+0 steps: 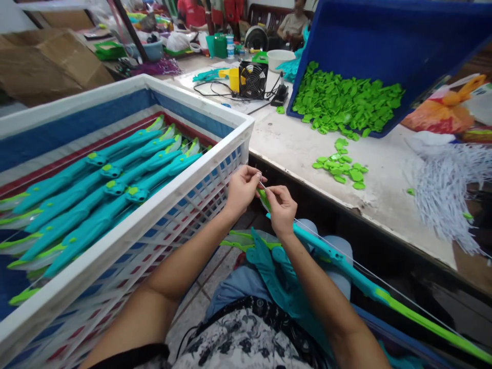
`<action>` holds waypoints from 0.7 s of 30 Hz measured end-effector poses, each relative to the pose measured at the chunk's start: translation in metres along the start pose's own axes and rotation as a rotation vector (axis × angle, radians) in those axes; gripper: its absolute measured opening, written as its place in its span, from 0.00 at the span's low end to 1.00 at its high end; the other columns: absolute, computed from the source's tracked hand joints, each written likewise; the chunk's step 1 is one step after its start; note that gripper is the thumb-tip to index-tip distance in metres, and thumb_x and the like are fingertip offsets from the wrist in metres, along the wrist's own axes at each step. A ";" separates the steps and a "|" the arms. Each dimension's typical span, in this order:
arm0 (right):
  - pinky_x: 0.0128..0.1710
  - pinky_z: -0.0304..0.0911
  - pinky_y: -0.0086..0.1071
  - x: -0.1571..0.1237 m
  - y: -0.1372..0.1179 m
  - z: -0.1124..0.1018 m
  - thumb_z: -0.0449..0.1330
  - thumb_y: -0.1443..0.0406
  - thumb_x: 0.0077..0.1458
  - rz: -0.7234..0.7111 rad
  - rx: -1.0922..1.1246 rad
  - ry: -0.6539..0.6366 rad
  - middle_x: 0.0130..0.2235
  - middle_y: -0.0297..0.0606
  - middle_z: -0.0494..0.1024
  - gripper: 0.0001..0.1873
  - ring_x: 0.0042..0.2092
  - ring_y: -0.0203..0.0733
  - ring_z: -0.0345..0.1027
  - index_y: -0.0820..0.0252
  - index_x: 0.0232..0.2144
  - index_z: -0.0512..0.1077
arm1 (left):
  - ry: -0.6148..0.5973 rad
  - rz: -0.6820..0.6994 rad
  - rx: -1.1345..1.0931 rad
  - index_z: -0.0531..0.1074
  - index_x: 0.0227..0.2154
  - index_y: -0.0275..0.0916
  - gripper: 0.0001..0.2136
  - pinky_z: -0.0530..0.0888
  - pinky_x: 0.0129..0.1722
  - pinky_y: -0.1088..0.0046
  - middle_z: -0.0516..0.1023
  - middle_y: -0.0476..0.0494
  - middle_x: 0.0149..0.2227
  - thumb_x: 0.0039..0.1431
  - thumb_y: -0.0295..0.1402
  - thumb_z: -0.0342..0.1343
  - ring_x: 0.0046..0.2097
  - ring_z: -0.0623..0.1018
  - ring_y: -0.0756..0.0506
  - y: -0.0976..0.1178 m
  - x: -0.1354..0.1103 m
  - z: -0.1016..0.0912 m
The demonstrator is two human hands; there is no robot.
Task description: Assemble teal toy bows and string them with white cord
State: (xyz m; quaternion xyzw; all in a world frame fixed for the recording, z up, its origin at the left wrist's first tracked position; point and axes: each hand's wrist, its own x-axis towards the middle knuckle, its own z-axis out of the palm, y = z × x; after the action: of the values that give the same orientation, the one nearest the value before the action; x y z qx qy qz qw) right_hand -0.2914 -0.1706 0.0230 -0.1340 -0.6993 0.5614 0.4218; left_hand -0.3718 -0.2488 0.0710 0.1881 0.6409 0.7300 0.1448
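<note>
A long teal and lime-green toy bow (346,270) lies slantwise across my lap, with a thin white string (368,271) running along it. At its near-left end, my left hand (243,190) pinches the string close to the green tip (265,199). Just right of it, my right hand (283,207) also has thumb and fingers closed on the string; the two hands are a small gap apart. Fingers partly cover the bow's tip, so how the string is fastened there cannot be seen. More teal pieces (269,266) rest on my lap under my right forearm.
On my left stands a white plastic crate (200,110) holding several strung bows (92,189). The worktable (292,148) bears a tilted blue bin (346,41) of green pieces, a loose green pile (342,166), white strings (446,189) and a black fan (252,80). People sit behind.
</note>
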 end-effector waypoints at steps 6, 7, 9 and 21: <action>0.38 0.67 0.32 0.005 -0.003 0.007 0.59 0.62 0.55 0.015 0.051 0.082 0.34 0.36 0.70 0.09 0.37 0.36 0.68 0.58 0.34 0.77 | -0.133 -0.263 -0.152 0.72 0.25 0.32 0.17 0.71 0.21 0.79 0.74 0.47 0.22 0.39 0.42 0.66 0.21 0.70 0.54 0.000 0.000 -0.007; 0.37 0.68 0.32 0.007 -0.004 0.008 0.59 0.62 0.54 0.006 0.048 0.088 0.34 0.35 0.70 0.09 0.37 0.36 0.68 0.58 0.35 0.77 | -0.170 -0.276 -0.146 0.73 0.25 0.32 0.18 0.72 0.21 0.79 0.74 0.47 0.22 0.38 0.42 0.67 0.21 0.71 0.54 0.001 0.002 -0.009; 0.36 0.68 0.31 0.010 -0.004 0.009 0.59 0.62 0.54 -0.013 0.027 0.083 0.33 0.35 0.69 0.08 0.36 0.35 0.67 0.57 0.35 0.78 | -0.220 -0.305 -0.128 0.74 0.25 0.31 0.18 0.72 0.22 0.79 0.74 0.47 0.22 0.37 0.42 0.68 0.22 0.71 0.54 0.004 0.004 -0.015; 0.34 0.69 0.29 0.028 -0.011 -0.005 0.56 0.65 0.56 -0.079 0.038 -0.230 0.36 0.34 0.70 0.13 0.36 0.34 0.68 0.53 0.43 0.75 | -0.110 -0.292 -0.152 0.71 0.23 0.33 0.09 0.69 0.18 0.80 0.72 0.50 0.19 0.41 0.33 0.63 0.19 0.69 0.54 0.001 0.001 -0.009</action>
State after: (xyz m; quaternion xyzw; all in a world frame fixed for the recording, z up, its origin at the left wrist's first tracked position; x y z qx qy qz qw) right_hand -0.3016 -0.1520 0.0452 -0.0332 -0.7370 0.5691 0.3630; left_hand -0.3766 -0.2567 0.0714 0.1212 0.5954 0.7362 0.2981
